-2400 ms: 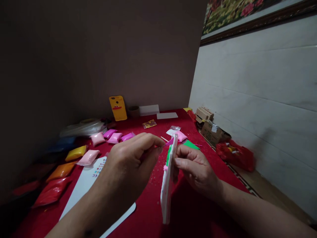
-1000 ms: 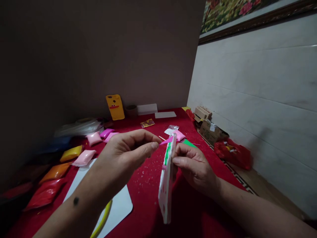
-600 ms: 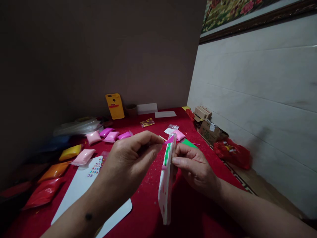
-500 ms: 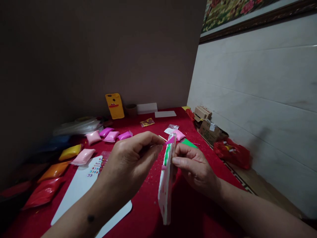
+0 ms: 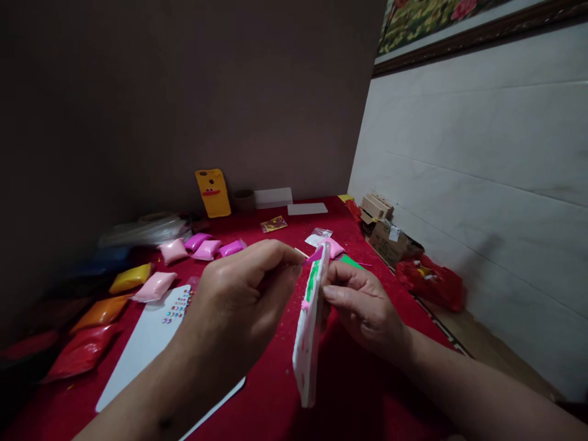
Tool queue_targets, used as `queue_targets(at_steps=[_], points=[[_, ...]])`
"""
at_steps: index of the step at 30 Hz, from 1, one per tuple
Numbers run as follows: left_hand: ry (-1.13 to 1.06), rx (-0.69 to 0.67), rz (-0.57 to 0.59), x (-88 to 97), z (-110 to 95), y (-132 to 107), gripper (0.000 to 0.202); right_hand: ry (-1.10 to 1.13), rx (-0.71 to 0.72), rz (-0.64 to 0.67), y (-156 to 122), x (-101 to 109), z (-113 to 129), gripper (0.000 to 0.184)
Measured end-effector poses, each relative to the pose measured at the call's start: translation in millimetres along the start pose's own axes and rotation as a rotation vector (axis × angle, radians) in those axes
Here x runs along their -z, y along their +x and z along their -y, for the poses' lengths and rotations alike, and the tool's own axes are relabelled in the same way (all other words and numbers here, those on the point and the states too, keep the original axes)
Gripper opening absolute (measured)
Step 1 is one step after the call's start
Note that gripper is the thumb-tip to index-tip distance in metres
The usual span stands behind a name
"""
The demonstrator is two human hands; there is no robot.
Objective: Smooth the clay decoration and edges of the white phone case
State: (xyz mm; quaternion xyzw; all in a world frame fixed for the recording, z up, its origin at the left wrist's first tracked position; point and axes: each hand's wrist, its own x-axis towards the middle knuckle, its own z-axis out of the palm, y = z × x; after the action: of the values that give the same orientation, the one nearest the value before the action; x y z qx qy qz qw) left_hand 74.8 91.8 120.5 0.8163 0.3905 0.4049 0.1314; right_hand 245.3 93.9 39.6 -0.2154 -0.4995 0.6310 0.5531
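Near the middle of the view, my right hand [image 5: 356, 303] is closed on a phone case [image 5: 305, 349], gripping its right side. The case stands upright, nearly edge-on to me, its white-coated face turned left. Green clay [image 5: 313, 280], a small pink lump and pink-red spots show on that face. At its top is a piece of magenta clay [image 5: 315, 255]. My left hand [image 5: 248, 294] is closed in a pinch at the outer edge of this magenta clay. The fingertips partly hide the contact. A thin pale stick [image 5: 301, 252] shows just behind them; I cannot tell whether it is held.
On the red cloth lie several clay packets, including yellow [image 5: 131, 277] and red [image 5: 82, 353], left of my arm. A white board [image 5: 138, 349] bears stick-on gems. Behind stand a yellow phone case [image 5: 214, 193] and a brown pot [image 5: 244, 201]. Cardboard boxes [image 5: 388, 239] lie right.
My left fingertips have drawn slightly left, and the magenta clay now slants out toward them. The case has tilted a little and risen slightly in view; my right hand keeps its grip.
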Motion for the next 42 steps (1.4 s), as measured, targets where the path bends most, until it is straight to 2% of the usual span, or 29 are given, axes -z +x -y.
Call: queue_targets(at_steps=[5, 12, 21, 32, 42], points=[[-0.053, 0.033, 0.052, 7.2, -1, -5, 0.013, 0.007, 0.012, 0.005, 1, 2, -1, 0.009], [0.111, -0.041, 0.000, 10.2, 1, -19, 0.014, -0.004, 0.012, -0.015, 1, 5, -1, 0.009], [0.099, -0.027, 0.016, 2.2, 12, -47, 0.013, -0.005, -0.011, -0.040, 1, 3, 0, 0.011], [-0.074, -0.002, 0.117, -0.7, 20, -51, 0.015, -0.022, -0.016, -0.026, 0, 3, -4, 0.010], [-0.033, -0.032, 0.127, -4.9, 18, -48, 0.014, -0.038, -0.007, -0.011, -1, 3, -4, 0.011]])
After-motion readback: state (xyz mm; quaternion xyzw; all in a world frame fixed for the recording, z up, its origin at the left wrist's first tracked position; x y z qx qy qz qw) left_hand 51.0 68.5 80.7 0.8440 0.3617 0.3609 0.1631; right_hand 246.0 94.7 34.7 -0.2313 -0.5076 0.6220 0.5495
